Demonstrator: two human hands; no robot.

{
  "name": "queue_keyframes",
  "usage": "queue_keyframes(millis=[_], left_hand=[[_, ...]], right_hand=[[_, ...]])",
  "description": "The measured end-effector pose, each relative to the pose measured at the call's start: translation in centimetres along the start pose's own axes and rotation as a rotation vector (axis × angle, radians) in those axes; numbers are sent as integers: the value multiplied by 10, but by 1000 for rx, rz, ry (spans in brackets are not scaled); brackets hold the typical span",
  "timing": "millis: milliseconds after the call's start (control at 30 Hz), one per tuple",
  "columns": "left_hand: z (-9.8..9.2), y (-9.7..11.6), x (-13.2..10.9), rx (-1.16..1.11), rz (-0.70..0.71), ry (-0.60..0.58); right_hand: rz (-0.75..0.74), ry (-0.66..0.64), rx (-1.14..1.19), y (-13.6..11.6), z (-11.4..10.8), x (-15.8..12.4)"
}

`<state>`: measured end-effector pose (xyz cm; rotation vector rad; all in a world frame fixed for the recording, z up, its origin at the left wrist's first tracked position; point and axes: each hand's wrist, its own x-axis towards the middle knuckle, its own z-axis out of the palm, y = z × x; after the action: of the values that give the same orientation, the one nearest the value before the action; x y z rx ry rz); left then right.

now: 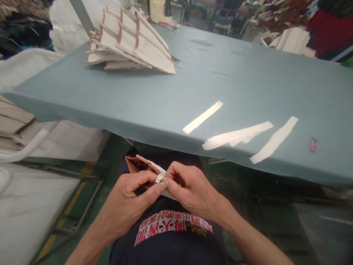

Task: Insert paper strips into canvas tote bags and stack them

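We pinched the fabric piece [135, 164] at its white edge between left hand [132, 193] and right hand [193, 189]; it appeared thin, light, limp, easily creased.

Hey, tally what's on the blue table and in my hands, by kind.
Single white strips: 2
Overlapped bunch of white strips: 1
Stack of cream panels with brown bands: 1
Small pink item: 1
Brown-and-white piece held by left hand and right hand: 1
Total: 6
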<state>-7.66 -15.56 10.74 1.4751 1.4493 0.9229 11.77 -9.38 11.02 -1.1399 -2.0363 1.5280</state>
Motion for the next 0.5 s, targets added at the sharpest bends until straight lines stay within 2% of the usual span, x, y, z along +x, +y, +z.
queue_keyframes(millis=[233,367,500], left_hand=[[-2,-7,-3,30,20,26],[2,-9,-5,-7,-5,112],[11,-14,-9,-106,-23,209]], right_hand=[[104,13,30,-4,4,1],[10,84,-21,-2,15,1],[-190,229,-202,4,33,-3]])
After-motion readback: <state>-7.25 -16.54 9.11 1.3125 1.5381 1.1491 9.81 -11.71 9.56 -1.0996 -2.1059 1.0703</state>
